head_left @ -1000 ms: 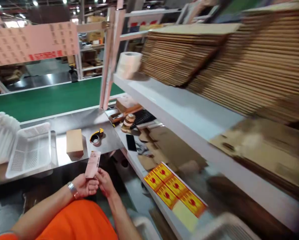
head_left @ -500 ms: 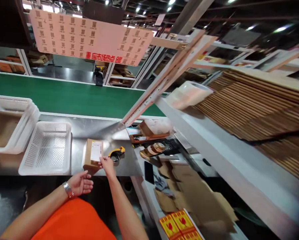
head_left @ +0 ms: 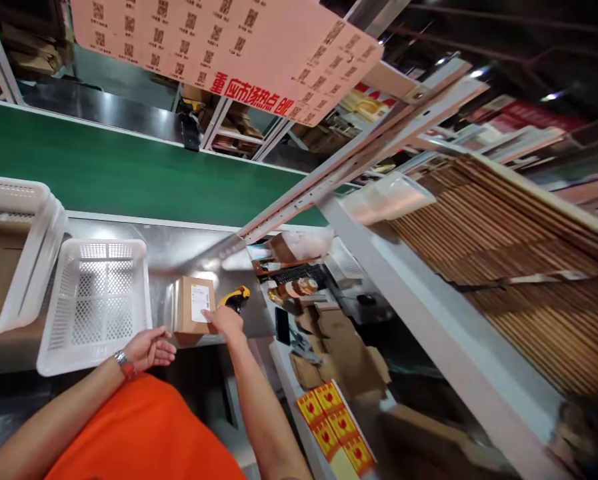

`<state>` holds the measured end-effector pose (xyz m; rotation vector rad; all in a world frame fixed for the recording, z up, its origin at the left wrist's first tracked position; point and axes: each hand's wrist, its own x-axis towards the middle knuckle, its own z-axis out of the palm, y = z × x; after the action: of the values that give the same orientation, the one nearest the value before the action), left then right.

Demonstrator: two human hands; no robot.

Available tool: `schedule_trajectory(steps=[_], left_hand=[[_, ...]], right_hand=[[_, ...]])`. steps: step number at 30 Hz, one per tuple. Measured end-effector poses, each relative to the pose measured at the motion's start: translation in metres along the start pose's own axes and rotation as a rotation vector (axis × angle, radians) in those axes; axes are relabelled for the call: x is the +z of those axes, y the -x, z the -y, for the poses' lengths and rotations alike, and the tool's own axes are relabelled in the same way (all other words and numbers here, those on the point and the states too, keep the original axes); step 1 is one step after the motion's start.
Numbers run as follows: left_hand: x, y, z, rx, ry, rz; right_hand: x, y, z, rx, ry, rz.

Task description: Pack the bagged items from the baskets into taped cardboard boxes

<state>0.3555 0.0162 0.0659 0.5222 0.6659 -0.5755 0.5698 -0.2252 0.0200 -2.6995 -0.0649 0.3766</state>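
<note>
While the right hand (head_left: 227,321) is pressing fingertips on the white label (head_left: 199,302) of the small cardboard box (head_left: 194,305), its grip is lying flat, holding nothing. Box is sitting on the steel bench (head_left: 179,250), at 12 o'clock from the orange shirt. Left hand (head_left: 149,348) is hovering at the box's 7 o'clock, grip half open, holding nothing. White basket (head_left: 96,303) is sitting at the box's 9 o'clock, yellow tape dispenser (head_left: 235,297) just at 3 o'clock.

Your right hand (head_left: 225,321) hides the cardboard box's (head_left: 193,305) near corner; its label (head_left: 199,301) print is too small to read.
</note>
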Motion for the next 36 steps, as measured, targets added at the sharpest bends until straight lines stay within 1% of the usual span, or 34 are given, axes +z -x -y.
schedule_trajectory(steps=[2,4,5,7,10,13,15,17,20,24,26,28,29,31,33,34,35,36], left_hand=[[-0.007,0.004,-0.007,0.026,0.002,0.005],[-0.013,0.008,-0.014,0.053,0.012,-0.011],[-0.015,0.01,-0.018,0.063,0.019,-0.024],[-0.017,0.012,-0.024,0.076,0.038,-0.053],[-0.017,0.016,-0.03,0.1,0.057,-0.086],[-0.016,0.019,-0.034,0.145,0.066,-0.116],[-0.016,0.019,-0.036,0.173,0.076,-0.145],[-0.015,0.017,-0.039,0.202,0.09,-0.167],[-0.01,0.009,-0.041,0.239,0.101,-0.161],[0.005,-0.007,-0.041,0.288,0.115,-0.155],[0.014,-0.016,-0.038,0.314,0.123,-0.18],[0.022,-0.025,-0.033,0.326,0.127,-0.204],[0.025,-0.03,-0.03,0.33,0.131,-0.212],[0.028,-0.039,-0.025,0.333,0.142,-0.212],[0.027,-0.047,-0.023,0.339,0.166,-0.228],[0.026,-0.05,-0.023,0.349,0.182,-0.247],[0.024,-0.051,-0.022,0.367,0.198,-0.273],[0.023,-0.052,-0.021,0.391,0.214,-0.306]], right_hand=[[-0.005,0.0,0.0,-0.004,0.027,-0.013],[-0.005,0.004,0.005,-0.067,0.023,-0.06],[-0.001,0.006,0.009,-0.117,0.01,-0.088],[0.014,0.009,0.022,-0.235,-0.023,-0.124],[0.047,0.01,0.041,-0.384,-0.057,-0.116],[0.073,0.008,0.051,-0.432,0.025,-0.075],[0.08,0.005,0.053,-0.434,0.13,-0.054],[0.079,0.002,0.054,-0.467,0.201,-0.042],[0.07,-0.005,0.058,-0.591,0.233,-0.017],[0.058,-0.017,0.067,-0.741,0.219,0.046],[0.051,-0.02,0.065,-0.799,0.192,0.078],[0.045,-0.02,0.053,-0.866,0.159,0.12],[0.045,-0.018,0.042,-0.914,0.148,0.154],[0.051,-0.017,0.01,-1.028,0.143,0.216],[0.068,-0.024,-0.031,-1.171,0.134,0.247],[0.079,-0.031,-0.051,-1.236,0.131,0.227],[0.091,-0.041,-0.069,-1.302,0.117,0.174],[0.102,-0.053,-0.083,-1.362,0.077,0.09]])
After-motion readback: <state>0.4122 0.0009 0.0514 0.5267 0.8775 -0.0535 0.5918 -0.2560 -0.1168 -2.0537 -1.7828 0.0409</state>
